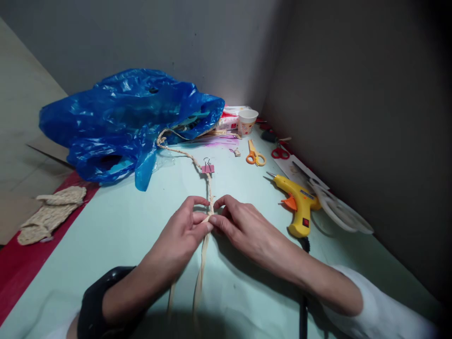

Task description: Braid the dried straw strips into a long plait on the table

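A thin braid (209, 186) of pale straw-like strands runs down the middle of the table. My left hand (185, 223) and my right hand (236, 219) meet at its lower end, fingers and thumbs pinched on the strands from both sides. Below them, loose flat strands (202, 268) hang toward the table's near edge. A pink binder clip (208, 168) grips the braid just beyond my fingertips. From the clip the braid curves left to the blue plastic bag. My fingers partly cover the spot where the strands cross.
The blue plastic bag (116, 113) fills the back left. A yellow glue gun (300, 202) lies at right, its cord (303, 310) running nearer. Orange scissors (254, 154), red-handled scissors (280, 152), a paper cup (247, 123) and a tape roll (339, 212) sit around. Woven pieces (51, 216) lie left.
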Demonstrator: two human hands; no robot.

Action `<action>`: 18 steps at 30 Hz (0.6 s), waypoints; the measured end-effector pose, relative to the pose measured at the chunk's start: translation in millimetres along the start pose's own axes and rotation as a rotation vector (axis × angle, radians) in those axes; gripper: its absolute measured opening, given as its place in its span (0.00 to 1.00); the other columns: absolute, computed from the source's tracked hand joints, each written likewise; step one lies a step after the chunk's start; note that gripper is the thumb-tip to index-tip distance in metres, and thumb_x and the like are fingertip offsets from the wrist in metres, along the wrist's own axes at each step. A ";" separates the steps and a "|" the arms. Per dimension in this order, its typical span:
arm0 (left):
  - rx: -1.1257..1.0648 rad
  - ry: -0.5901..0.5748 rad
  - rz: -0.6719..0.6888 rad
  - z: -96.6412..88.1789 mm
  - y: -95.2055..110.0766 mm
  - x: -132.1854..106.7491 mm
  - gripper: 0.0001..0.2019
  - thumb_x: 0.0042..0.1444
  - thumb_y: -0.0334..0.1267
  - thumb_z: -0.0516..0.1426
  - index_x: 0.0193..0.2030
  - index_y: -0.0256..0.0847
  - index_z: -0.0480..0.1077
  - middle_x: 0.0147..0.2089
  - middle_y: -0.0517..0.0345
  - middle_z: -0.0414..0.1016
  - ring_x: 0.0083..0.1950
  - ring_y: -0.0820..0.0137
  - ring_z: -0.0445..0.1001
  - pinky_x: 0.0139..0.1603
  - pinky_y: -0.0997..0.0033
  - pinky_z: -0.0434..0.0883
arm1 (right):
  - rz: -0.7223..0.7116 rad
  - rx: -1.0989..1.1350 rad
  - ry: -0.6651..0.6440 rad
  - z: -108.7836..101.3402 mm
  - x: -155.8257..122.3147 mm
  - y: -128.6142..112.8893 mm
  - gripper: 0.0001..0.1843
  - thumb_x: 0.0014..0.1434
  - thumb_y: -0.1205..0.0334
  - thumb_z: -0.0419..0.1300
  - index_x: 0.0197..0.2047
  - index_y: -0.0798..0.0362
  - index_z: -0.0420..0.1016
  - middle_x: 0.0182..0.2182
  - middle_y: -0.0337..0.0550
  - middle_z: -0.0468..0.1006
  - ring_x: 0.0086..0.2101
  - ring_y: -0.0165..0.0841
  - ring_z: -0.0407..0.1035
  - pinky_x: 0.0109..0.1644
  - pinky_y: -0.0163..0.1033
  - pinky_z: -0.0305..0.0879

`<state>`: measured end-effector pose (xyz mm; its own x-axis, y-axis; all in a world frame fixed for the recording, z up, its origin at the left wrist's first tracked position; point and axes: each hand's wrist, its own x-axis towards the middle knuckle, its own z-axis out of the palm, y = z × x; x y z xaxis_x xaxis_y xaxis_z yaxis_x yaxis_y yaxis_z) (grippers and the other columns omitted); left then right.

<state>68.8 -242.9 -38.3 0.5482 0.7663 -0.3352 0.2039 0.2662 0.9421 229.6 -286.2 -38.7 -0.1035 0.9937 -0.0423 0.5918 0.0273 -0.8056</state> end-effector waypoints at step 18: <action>1.017 0.306 0.417 7.5 -3.8 -18.2 0.12 0.62 0.34 0.46 0.27 0.42 0.64 0.24 0.62 0.69 0.24 0.71 0.67 0.28 0.71 0.61 | 0.015 0.197 0.057 9.9 0.5 1.3 0.16 0.60 0.63 0.51 0.22 0.57 0.68 0.19 0.34 0.56 0.24 0.26 0.49 0.28 0.33 0.47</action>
<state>64.2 -262.2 -35.8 0.5349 0.8316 0.1496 0.6915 -0.5326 0.4880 222.4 -286.7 -45.6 -0.0467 0.9986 -0.0262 0.4247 -0.0039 -0.9053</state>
